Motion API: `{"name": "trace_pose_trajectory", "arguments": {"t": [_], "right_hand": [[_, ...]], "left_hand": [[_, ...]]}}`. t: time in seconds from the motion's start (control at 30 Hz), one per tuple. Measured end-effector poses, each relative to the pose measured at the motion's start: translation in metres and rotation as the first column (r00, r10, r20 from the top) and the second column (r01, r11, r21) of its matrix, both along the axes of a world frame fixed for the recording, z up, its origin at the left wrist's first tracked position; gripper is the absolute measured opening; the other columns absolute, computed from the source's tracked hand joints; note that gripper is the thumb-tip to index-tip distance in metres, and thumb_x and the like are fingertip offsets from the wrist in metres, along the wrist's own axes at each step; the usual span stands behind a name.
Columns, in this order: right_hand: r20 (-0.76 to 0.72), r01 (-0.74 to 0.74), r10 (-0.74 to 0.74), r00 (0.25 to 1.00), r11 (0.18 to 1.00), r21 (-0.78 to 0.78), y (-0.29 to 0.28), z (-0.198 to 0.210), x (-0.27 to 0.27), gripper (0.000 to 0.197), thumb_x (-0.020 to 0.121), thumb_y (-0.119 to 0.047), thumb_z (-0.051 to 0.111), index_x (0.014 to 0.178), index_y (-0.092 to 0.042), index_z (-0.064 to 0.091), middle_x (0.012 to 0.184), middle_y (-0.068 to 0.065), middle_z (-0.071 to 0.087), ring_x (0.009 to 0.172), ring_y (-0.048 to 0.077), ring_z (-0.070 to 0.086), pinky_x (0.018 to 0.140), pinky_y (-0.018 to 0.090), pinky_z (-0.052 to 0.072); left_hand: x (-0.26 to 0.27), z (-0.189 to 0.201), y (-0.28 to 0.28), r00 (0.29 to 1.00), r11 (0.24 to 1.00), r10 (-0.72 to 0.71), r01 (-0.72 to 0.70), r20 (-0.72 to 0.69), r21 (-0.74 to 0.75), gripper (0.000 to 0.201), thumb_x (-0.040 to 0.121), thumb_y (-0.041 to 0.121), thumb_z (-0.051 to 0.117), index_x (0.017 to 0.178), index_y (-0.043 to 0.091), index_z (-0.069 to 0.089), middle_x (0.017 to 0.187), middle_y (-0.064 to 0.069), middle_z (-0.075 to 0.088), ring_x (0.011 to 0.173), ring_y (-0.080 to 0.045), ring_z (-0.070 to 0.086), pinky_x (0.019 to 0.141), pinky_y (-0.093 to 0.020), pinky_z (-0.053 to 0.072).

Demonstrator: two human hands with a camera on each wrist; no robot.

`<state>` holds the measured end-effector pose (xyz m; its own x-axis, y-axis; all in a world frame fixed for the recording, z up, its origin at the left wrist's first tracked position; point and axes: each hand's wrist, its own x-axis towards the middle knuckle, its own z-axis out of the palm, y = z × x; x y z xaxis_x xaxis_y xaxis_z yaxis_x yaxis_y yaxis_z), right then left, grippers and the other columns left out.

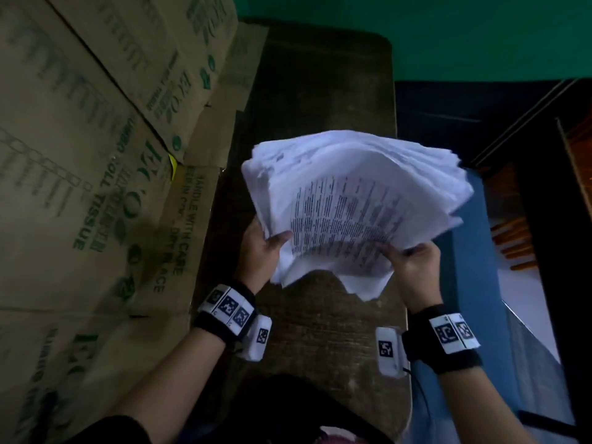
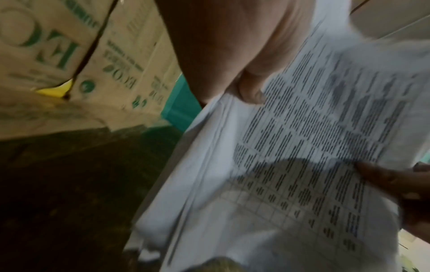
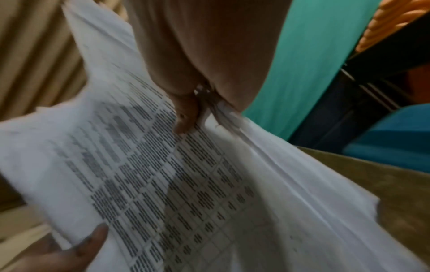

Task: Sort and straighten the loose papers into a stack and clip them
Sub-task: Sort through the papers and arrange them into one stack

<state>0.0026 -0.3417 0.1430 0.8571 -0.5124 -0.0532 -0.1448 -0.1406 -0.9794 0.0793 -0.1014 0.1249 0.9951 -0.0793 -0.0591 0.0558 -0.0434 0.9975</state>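
Note:
A thick, uneven bundle of white printed papers (image 1: 352, 200) is held in the air above a dark wooden table (image 1: 323, 331). My left hand (image 1: 262, 248) grips its near left edge, thumb on the top sheet (image 2: 302, 147). My right hand (image 1: 413, 267) pinches the near right edge, thumb on top (image 3: 186, 117). The top sheet (image 3: 151, 174) shows a printed table of text. The sheets fan out unevenly at the far end and their near corners hang ragged. No clip is in view.
Stacked brown cardboard boxes (image 1: 96, 187) with green print line the table's left side. A green wall (image 1: 448, 36) lies beyond the table. A blue surface (image 1: 474, 283) and a dark rack with orange items (image 1: 519, 245) stand to the right.

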Motion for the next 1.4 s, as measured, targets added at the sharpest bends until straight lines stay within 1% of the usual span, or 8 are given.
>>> {"name": "trace_pose_trajectory", "arguments": {"t": [0.13,0.23,0.4,0.5,0.63,0.87,1.3,1.4], "right_hand": [[-0.036,-0.027,0.027,0.999,1.0,-0.006,-0.001,0.009,-0.007,0.027,0.078,-0.002,0.076,0.102,-0.013,0.069,0.094,-0.015,0.071,0.078,-0.019,0.059,0.078,0.02,0.052],[-0.035,-0.146,0.145,0.989,0.989,-0.033,-0.002,0.012,-0.012,0.055,0.073,-0.004,0.081,0.121,-0.016,0.06,0.122,0.005,0.063,0.104,0.008,0.062,0.095,0.034,0.05],[0.172,-0.309,0.291,0.941,0.947,0.084,-0.015,0.025,-0.007,0.072,0.064,0.007,0.082,0.126,-0.014,0.051,0.107,-0.003,0.069,0.101,0.012,0.065,0.088,0.024,0.053],[0.182,-0.299,0.281,0.942,0.951,0.082,-0.017,0.031,-0.002,0.061,0.063,0.002,0.083,0.118,-0.008,0.059,0.106,0.003,0.07,0.1,0.018,0.066,0.086,0.032,0.055],[0.18,-0.143,0.128,0.975,0.987,0.074,-0.004,0.035,0.018,0.03,0.067,0.006,0.08,0.093,-0.003,0.071,0.086,-0.005,0.076,0.084,0.011,0.071,0.075,0.029,0.055],[0.157,-0.299,0.284,0.946,0.951,0.079,-0.022,0.025,0.018,0.066,0.063,0.001,0.085,0.122,0.002,0.056,0.12,0.018,0.065,0.113,0.031,0.063,0.094,0.042,0.053],[0.146,-0.226,0.219,0.965,0.974,0.033,-0.007,0.057,0.037,0.022,0.064,0.007,0.082,0.076,-0.009,0.073,0.074,-0.008,0.076,0.071,0.008,0.071,0.063,0.023,0.057],[0.111,-0.391,0.407,0.907,0.91,-0.137,-0.002,0.08,0.048,0.029,0.066,0.01,0.08,0.064,-0.016,0.068,0.059,-0.021,0.068,0.056,-0.008,0.061,0.052,0.014,0.048]], "left_hand": [[-0.005,0.021,0.004,0.979,0.987,-0.014,-0.02,0.205,0.16,0.04,0.083,0.011,0.07,0.12,0.003,0.056,0.11,0.012,0.057,0.099,0.026,0.05,0.083,-0.009,0.047],[-0.012,0.019,0.007,0.986,0.944,-0.146,0.114,0.081,0.308,0.053,0.086,0.005,0.066,0.133,0.001,0.042,0.125,0.0,0.049,0.115,-0.005,0.048,0.087,-0.005,0.039],[0.001,0.035,0.014,0.934,0.969,-0.222,0.178,0.281,0.173,0.059,0.067,0.034,0.07,0.11,0.003,0.044,0.106,0.001,0.052,0.101,0.002,0.056,0.084,-0.015,0.047],[0.012,0.036,0.018,0.911,0.944,-0.31,0.26,0.273,0.205,0.049,0.072,0.02,0.075,0.111,-0.001,0.053,0.108,-0.007,0.06,0.1,-0.014,0.062,0.086,-0.026,0.051],[0.023,0.034,0.003,0.95,0.95,-0.224,0.163,0.217,0.266,0.031,0.072,-0.005,0.077,0.099,0.002,0.064,0.096,0.0,0.068,0.089,0.003,0.065,0.079,-0.017,0.052],[0.028,0.041,0.019,0.928,0.962,-0.257,0.219,0.272,0.161,0.059,0.06,0.013,0.086,0.109,0.003,0.055,0.102,-0.002,0.062,0.096,-0.007,0.063,0.08,-0.021,0.052],[0.044,0.044,0.032,0.985,0.99,-0.135,0.128,0.112,0.066,0.054,0.064,-0.001,0.084,0.112,0.004,0.061,0.111,-0.007,0.069,0.105,-0.018,0.066,0.087,-0.035,0.055],[0.05,0.068,0.036,0.945,0.935,-0.232,0.152,0.229,0.32,0.08,0.06,0.003,0.087,0.126,0.024,0.047,0.135,0.004,0.05,0.125,-0.009,0.047,0.09,-0.01,0.046]]}}
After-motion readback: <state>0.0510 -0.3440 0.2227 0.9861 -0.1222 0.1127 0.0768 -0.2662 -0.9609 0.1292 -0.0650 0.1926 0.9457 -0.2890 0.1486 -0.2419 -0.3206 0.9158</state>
